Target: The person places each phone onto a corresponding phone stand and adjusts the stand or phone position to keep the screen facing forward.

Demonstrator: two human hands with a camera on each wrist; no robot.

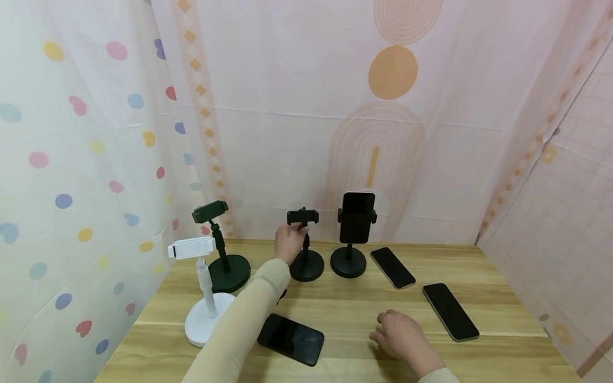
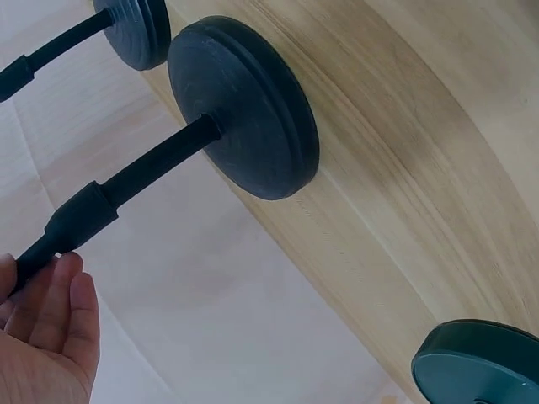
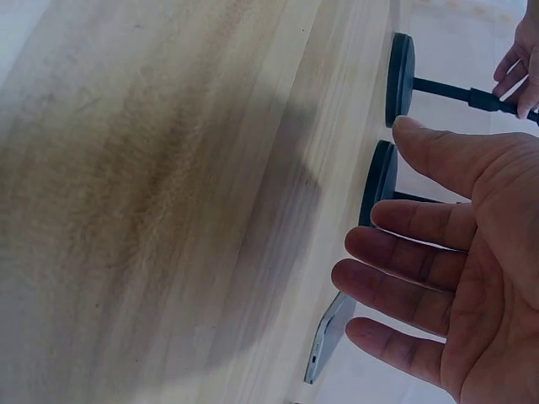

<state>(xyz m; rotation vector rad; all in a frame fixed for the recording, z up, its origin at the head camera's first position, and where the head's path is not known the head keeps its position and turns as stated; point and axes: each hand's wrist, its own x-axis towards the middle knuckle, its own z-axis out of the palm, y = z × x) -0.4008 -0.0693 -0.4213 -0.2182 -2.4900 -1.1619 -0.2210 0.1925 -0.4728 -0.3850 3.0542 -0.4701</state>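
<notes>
My left hand point(image 1: 289, 242) pinches the upper pole of a black phone stand point(image 1: 307, 266) between thumb and fingers, just below its clamp point(image 1: 303, 216). In the left wrist view, the thumb and fingertips point(image 2: 69, 266) meet around the thin part of that pole, and the round base stands on the table. My right hand point(image 1: 399, 336) hovers over the front of the table, fingers relaxed and slightly spread, with nothing in it. The right wrist view shows its bare palm point(image 3: 505, 295). A phone point(image 1: 449, 311) lies to its right.
Just right of the gripped stand, another black stand point(image 1: 348, 261) carries an upright phone point(image 1: 357, 218). A dark green stand point(image 1: 230, 272) and a white stand point(image 1: 207, 290) are at the left. More phones lie at front centre point(image 1: 291, 339) and back right point(image 1: 392, 267). Patterned curtains point(image 1: 287, 149) enclose the wooden table.
</notes>
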